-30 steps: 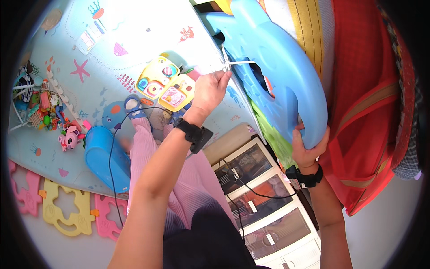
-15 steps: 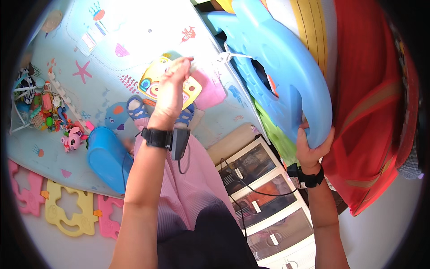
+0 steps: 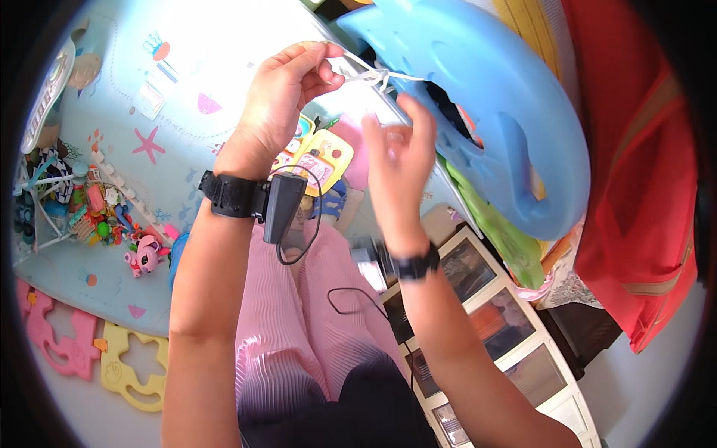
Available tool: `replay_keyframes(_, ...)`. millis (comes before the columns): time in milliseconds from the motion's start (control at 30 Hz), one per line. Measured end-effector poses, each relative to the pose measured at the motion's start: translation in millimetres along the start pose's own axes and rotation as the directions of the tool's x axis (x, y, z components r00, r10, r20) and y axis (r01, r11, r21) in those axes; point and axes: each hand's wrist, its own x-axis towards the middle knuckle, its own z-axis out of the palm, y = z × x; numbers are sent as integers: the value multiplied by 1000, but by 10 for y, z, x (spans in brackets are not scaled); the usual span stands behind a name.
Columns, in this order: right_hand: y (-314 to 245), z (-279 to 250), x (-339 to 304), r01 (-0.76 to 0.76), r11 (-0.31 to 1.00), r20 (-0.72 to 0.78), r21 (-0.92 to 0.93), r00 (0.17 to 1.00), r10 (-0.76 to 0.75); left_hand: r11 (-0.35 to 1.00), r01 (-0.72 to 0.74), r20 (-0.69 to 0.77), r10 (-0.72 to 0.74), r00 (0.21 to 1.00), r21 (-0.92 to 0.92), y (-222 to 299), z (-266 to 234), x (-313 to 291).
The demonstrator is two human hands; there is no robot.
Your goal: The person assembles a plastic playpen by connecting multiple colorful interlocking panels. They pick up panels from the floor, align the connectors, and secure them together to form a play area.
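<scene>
White thin cord (image 3: 382, 76) runs, in the head view, from a pinch between the left hand's (image 3: 287, 82) fingertips to a knot just right of that hand, then on to the blue moulded plastic panel (image 3: 515, 89), its top cut off. Just below the knot, the right hand (image 3: 407, 160) is a blur, fingers loosely bent; I cannot tell whether it touches the cord. Below the left hand, the open yellow plastic toy case (image 3: 340, 151) is partly covered by that wrist. Red fabric (image 3: 631, 187), right of both hands, disappears into darkness.
</scene>
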Motion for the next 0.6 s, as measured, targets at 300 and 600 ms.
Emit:
replay_keyframes(300, 469, 362, 387, -321, 851, 29, 416, 940, 341, 940, -65, -2, 70, 998, 336, -111, -78, -145)
replay_keyframes(600, 389, -15, 252, -446, 681, 77, 581, 863, 499, 855, 46, -3, -52, 999, 516, -327, -251, -45)
